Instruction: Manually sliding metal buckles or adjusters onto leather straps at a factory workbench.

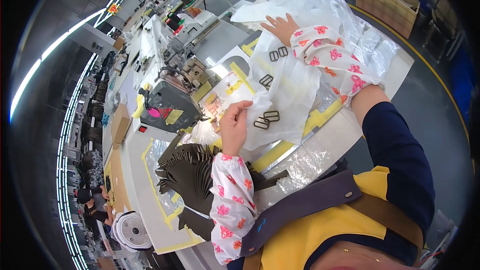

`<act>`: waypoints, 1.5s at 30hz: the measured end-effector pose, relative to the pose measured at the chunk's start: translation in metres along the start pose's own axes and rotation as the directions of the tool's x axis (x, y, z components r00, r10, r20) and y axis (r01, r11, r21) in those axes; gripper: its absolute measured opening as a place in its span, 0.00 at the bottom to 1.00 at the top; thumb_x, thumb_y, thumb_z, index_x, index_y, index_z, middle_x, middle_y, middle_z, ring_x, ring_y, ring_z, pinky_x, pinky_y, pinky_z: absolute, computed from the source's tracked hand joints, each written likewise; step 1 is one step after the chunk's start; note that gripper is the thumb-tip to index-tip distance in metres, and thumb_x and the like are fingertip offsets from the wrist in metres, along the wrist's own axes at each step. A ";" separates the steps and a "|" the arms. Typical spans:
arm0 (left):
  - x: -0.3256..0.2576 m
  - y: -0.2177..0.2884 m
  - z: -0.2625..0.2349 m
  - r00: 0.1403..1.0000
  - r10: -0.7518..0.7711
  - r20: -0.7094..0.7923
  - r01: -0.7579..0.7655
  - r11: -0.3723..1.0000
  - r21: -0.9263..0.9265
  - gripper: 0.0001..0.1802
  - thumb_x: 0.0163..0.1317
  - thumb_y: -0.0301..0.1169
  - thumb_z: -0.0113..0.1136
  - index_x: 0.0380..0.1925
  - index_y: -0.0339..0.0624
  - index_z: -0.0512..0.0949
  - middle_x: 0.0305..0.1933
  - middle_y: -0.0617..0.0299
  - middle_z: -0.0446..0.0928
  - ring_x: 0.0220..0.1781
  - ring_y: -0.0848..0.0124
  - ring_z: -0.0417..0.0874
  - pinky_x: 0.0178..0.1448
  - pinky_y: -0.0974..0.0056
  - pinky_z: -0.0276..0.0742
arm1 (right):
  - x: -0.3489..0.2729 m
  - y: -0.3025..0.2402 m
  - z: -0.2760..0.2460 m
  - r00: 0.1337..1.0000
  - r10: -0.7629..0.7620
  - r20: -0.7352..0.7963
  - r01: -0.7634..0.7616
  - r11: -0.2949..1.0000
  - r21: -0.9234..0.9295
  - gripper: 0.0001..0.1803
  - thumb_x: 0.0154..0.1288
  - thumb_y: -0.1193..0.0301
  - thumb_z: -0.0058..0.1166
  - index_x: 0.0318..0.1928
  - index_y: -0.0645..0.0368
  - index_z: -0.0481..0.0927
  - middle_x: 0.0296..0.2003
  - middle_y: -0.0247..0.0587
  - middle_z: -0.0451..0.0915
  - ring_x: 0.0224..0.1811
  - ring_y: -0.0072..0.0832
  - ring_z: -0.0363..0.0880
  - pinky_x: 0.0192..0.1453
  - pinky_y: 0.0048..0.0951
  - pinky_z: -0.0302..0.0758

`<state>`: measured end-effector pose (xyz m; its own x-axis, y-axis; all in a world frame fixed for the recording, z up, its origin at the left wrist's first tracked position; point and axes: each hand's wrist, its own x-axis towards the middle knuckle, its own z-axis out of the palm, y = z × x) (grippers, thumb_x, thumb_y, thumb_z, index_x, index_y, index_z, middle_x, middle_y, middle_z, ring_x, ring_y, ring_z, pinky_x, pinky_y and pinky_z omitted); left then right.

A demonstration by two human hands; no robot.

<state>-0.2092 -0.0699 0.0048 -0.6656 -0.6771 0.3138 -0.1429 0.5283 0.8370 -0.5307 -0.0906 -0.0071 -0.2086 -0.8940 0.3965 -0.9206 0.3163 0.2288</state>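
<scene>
My left hand [234, 126] is closed in a pinch at the near left edge of a thin white sheet [290, 102], which is puckered at the fingertips. On this sheet lie several dark metal slide buckles: an overlapping pair [261, 123] close to my left hand, others [266, 81] at its middle, and two side by side [283, 51] toward the far end. Beyond them, my right hand [283, 28] rests with spread fingers on white plastic film [320, 7], holding nothing. A fanned stack of dark brown strips [187, 167] sits beside my left forearm.
A sewing machine [170, 107] stands just left of the sheet, with its lit needle area near my left hand. Yellow tape [280, 155] marks the table. A white fan [132, 231] is at lower left; a cardboard box [387, 2] stands at far right. Another person [97, 205] works at left.
</scene>
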 end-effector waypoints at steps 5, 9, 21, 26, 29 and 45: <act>-0.008 -0.002 -0.004 0.991 -0.050 -0.125 0.063 0.992 0.105 0.08 0.58 0.21 0.49 0.35 0.36 0.77 0.33 0.64 0.76 0.32 0.78 0.72 0.37 0.74 0.67 | -0.001 0.036 0.022 0.946 0.136 0.294 -0.135 0.991 -0.023 0.17 0.54 0.73 0.45 0.46 0.45 0.75 0.40 0.39 0.77 0.48 0.31 0.73 0.51 0.41 0.62; -0.003 -0.017 -0.012 0.958 0.029 -0.284 -0.013 0.998 0.059 0.08 0.58 0.21 0.49 0.35 0.36 0.78 0.35 0.63 0.77 0.33 0.78 0.73 0.38 0.74 0.68 | -0.018 0.073 -0.013 0.938 0.275 -0.209 -0.209 0.934 0.289 0.10 0.52 0.74 0.46 0.34 0.51 0.79 0.34 0.37 0.78 0.41 0.34 0.75 0.46 0.37 0.65; 0.012 -0.064 -0.005 0.969 -0.070 -0.235 0.148 0.931 0.335 0.07 0.50 0.20 0.49 0.27 0.39 0.78 0.28 0.57 0.77 0.23 0.72 0.75 0.31 0.70 0.69 | -0.039 0.063 -0.045 0.946 0.244 -0.214 -0.110 0.862 0.495 0.14 0.48 0.77 0.44 0.36 0.56 0.79 0.35 0.42 0.79 0.39 0.40 0.76 0.45 0.35 0.71; 0.028 -0.057 0.000 0.997 0.076 0.008 -0.070 0.875 0.478 0.12 0.49 0.27 0.54 0.36 0.37 0.75 0.38 0.52 0.76 0.35 0.64 0.77 0.37 0.65 0.71 | -0.022 0.055 -0.092 0.983 0.143 -0.112 -0.047 0.794 0.606 0.15 0.46 0.78 0.45 0.37 0.60 0.78 0.32 0.45 0.79 0.35 0.38 0.76 0.41 0.29 0.72; 0.051 -0.053 0.018 1.000 -0.022 -0.009 0.024 0.944 0.328 0.24 0.51 0.35 0.58 0.47 0.36 0.69 0.44 0.48 0.74 0.40 0.61 0.76 0.43 0.63 0.71 | -0.008 0.040 -0.112 0.985 0.052 -0.165 0.060 0.792 0.608 0.14 0.44 0.80 0.45 0.36 0.63 0.77 0.30 0.44 0.78 0.31 0.30 0.75 0.39 0.25 0.71; 0.082 -0.075 0.028 0.979 -0.143 -0.143 0.162 0.979 0.128 0.09 0.53 0.29 0.56 0.31 0.36 0.78 0.25 0.57 0.78 0.28 0.68 0.80 0.34 0.67 0.73 | -0.043 0.094 -0.149 0.667 0.021 -0.745 0.661 0.446 0.604 0.08 0.53 0.76 0.49 0.34 0.62 0.78 0.28 0.45 0.79 0.31 0.32 0.78 0.36 0.26 0.72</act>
<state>-0.2734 -0.1509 -0.0449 -0.5263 -0.8122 0.2516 -0.3411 0.4727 0.8126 -0.5591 0.0247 0.1295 0.0875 -0.3529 0.9316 -0.7479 -0.6410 -0.1725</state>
